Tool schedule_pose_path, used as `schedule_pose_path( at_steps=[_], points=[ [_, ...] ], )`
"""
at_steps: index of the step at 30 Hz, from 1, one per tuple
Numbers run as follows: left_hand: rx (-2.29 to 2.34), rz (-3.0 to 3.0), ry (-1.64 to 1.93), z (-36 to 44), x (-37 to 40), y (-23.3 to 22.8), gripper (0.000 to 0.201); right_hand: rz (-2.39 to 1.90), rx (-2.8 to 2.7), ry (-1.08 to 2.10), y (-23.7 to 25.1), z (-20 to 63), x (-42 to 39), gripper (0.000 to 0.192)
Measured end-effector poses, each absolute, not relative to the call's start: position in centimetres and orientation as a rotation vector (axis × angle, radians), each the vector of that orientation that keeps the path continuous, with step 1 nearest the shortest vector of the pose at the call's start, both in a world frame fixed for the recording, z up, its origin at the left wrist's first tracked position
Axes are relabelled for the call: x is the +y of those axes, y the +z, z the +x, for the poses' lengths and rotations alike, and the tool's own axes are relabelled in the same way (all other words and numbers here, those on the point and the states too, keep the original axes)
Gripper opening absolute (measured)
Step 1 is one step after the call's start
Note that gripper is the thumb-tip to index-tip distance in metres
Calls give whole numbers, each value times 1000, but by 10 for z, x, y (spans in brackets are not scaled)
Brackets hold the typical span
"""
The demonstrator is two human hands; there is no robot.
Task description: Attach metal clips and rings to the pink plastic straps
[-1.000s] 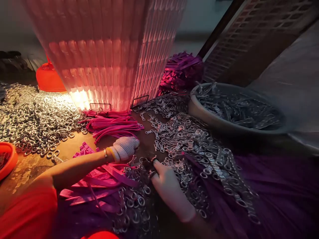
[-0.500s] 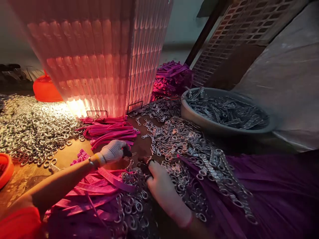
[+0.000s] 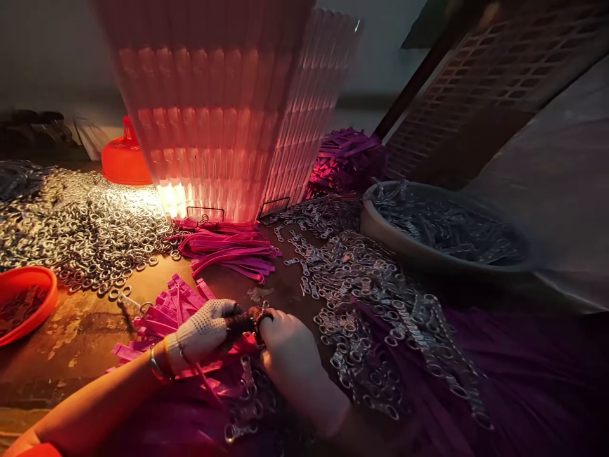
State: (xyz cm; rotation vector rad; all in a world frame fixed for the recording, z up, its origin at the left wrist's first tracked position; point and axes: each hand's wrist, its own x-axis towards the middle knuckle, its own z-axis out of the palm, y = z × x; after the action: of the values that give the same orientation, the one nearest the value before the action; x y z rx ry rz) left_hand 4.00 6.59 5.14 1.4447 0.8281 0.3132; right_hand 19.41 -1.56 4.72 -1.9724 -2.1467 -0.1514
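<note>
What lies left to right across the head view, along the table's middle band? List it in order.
Orange bowl → heap of loose metal rings → bundle of pink straps → spread of linked metal clasps → grey basin full of metal parts.

left hand (image 3: pixel 207 330) drawn back to meet right hand (image 3: pixel 288 349) (now touching), small dark piece (image 3: pixel 242 322) between

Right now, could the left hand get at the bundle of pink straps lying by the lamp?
Probably yes: the gloved left hand has bare tabletop between it and the pink strap bundle, though it pinches a small part with the right hand.
</note>
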Motion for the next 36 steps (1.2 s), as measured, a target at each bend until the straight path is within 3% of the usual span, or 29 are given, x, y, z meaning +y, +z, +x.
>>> schedule_pose_path(
  at_steps=[3,10,14,19,24,32,36],
  points=[
    [831,1785,404,38,64,52,24,-2008,-2085,-68,45,192,-20,33],
    [786,1818,388,35,60,49,19,-1967,-2151,-383,45,186,-23,23],
    [742,1966,314,34,66,42,10,-2030,-2089,-223,37,188,-21,26],
    [807,1842,317,34,72,31,21,-2126,-2092,153,50,194,-17,43],
    [868,1784,403,38,65,20,21,-2316,-2153,543,72,199,-10,38],
    [788,1885,365,39,66,29,19,-2172,-2456,311,64,196,-10,13],
    [729,2023,300,35,72,47,15,-2101,-2511,180,57,196,-10,14]
  ],
)
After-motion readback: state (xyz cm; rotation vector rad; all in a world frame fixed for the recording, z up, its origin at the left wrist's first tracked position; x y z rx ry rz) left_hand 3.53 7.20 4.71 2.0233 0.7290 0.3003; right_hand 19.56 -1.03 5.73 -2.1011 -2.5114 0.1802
